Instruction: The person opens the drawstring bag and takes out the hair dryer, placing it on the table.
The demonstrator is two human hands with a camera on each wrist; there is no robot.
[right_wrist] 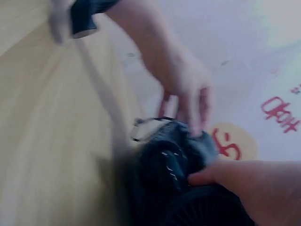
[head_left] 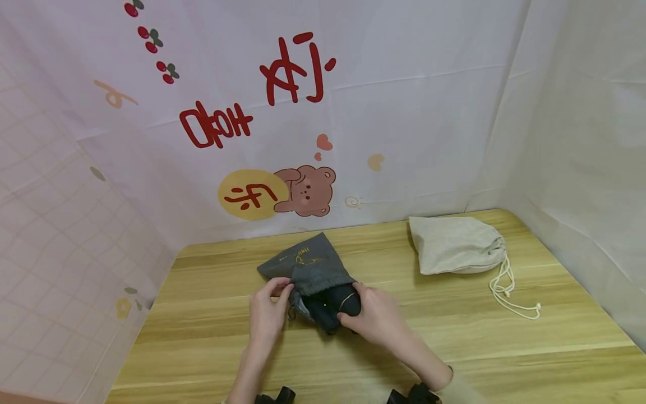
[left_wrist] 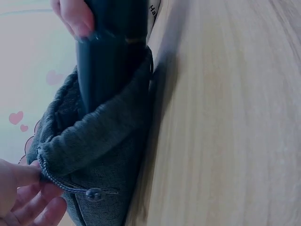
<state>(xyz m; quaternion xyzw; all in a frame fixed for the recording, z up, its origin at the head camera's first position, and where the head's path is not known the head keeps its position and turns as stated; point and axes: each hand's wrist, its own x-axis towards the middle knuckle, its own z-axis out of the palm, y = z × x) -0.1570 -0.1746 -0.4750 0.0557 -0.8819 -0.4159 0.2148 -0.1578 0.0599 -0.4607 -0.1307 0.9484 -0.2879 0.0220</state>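
A dark grey drawstring bag [head_left: 320, 266] with gold lettering lies on the table, its mouth towards me. Partly inside that mouth is a dark hair dryer [head_left: 327, 315], whose ribbed round vent [right_wrist: 200, 211] shows in the right wrist view. My left hand [head_left: 267, 311] pinches the left edge of the bag's opening, beside the cord and its small round stopper [left_wrist: 94, 194]. With the thumb on top, my right hand [head_left: 375, 315] grips the outer end of the hair dryer. The part of the dryer deeper in the bag is hidden by the cloth.
A beige cloth drawstring bag [head_left: 456, 245] lies at the back right of the wooden table [head_left: 202, 336], its white cords [head_left: 504, 289] trailing towards the front. A printed white curtain [head_left: 404, 112] stands behind the table and at both sides.
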